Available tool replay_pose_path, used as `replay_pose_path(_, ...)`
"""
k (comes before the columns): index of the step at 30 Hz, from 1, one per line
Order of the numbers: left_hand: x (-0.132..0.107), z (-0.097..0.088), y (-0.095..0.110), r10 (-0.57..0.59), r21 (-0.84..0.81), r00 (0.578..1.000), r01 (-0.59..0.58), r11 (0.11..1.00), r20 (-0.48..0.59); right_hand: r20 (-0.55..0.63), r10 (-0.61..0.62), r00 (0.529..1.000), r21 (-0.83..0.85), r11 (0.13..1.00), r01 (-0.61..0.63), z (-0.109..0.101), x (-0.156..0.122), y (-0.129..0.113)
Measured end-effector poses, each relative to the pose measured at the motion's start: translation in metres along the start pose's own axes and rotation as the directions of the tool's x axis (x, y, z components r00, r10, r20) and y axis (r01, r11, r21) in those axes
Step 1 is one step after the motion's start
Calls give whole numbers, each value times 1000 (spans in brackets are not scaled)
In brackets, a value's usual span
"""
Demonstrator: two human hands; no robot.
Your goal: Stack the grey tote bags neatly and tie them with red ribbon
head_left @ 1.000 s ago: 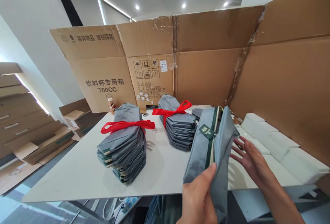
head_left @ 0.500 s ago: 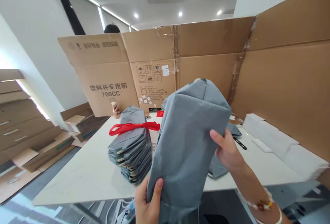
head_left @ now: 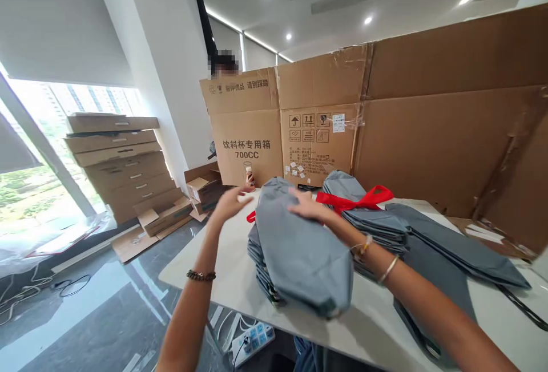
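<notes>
A grey folded fabric bag (head_left: 299, 246) lies slanted on top of a stack of similar grey bags (head_left: 261, 266), its near end jutting out past the stack. My right hand (head_left: 307, 205) rests on the far part of this bag with its fingers stretched out. To the left of the bag, my left hand (head_left: 231, 203) is raised over the table with its fingers apart, holding nothing. A bit of red ribbon (head_left: 251, 217) shows at the stack's left side; the rest is hidden under the bag.
Another stack of grey bags (head_left: 368, 221) with a red ribbon (head_left: 355, 199) stands to the right. Loose grey bags (head_left: 440, 275) lie beyond it. Cardboard panels (head_left: 428, 144) wall the table's back. A small bottle (head_left: 249, 177) stands before them. A power strip (head_left: 253, 343) sits below the table.
The bag held up in both hands now lies on the left stack. My left hand has let go of it and moved away to the left. The view has turned left.
</notes>
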State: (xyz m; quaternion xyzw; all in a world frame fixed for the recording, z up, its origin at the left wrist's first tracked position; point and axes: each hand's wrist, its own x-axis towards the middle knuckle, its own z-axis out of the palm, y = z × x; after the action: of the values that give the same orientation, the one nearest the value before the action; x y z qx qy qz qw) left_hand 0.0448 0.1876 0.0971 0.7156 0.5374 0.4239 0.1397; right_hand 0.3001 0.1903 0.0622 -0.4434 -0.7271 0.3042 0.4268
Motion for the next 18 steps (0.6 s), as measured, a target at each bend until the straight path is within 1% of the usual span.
replay_pose_path(1,7,10,-11,70,29,986,-75,997,151,1,2,1000,-64,998,-2,12,-2,7)
replay_pose_path(2,10,21,-19,125,28,960,-137,990,252,9,-3,1000,-168,986,5,21,-4,12)
replay_pose_path(3,12,29,-27,174,-3,931,-183,983,320,49,-27,998,-309,950,41,27,-6,14)
replay_pose_path(4,12,36,-33,200,-55,921,-193,980,336,116,-49,992,-424,901,94,31,-9,13)
replay_pose_path(5,13,40,-38,204,-115,927,-176,978,316,206,-57,977,-509,846,156,32,-11,9)
replay_pose_path(6,14,41,-43,188,-169,940,-144,975,285,300,-49,953,-551,806,215,31,-15,4)
replay_pose_path(7,15,40,-47,158,-201,954,-108,974,256,378,-33,925,-551,795,253,30,-19,-3)
replay_pose_path(8,17,38,-51,132,-201,960,-83,976,246,432,-16,902,-536,800,270,27,-25,-11)
replay_pose_path(9,20,36,-54,125,-175,957,-81,981,263,461,4,887,-520,811,267,25,-32,-19)
replay_pose_path(10,22,34,-57,146,-135,938,-108,985,314,474,18,881,-508,822,257,22,-40,-26)
replay_pose_path(11,24,32,-59,188,-98,903,-162,982,386,477,24,879,-497,831,248,20,-49,-34)
replay_pose_path(13,25,31,-60,292,-55,802,-310,949,522,478,34,878,-484,844,231,17,-64,-45)
replay_pose_path(14,25,32,-59,332,-33,753,-383,923,568,477,35,878,-478,848,226,16,-69,-50)
replay_pose_path(15,25,33,-57,353,9,721,-446,895,596,473,29,881,-473,851,226,15,-73,-53)
replay_pose_path(16,25,35,-55,356,72,706,-497,865,612,469,18,883,-467,854,230,15,-75,-55)
replay_pose_path(18,29,41,-50,331,209,705,-562,801,627,471,1,882,-456,856,242,15,-73,-58)
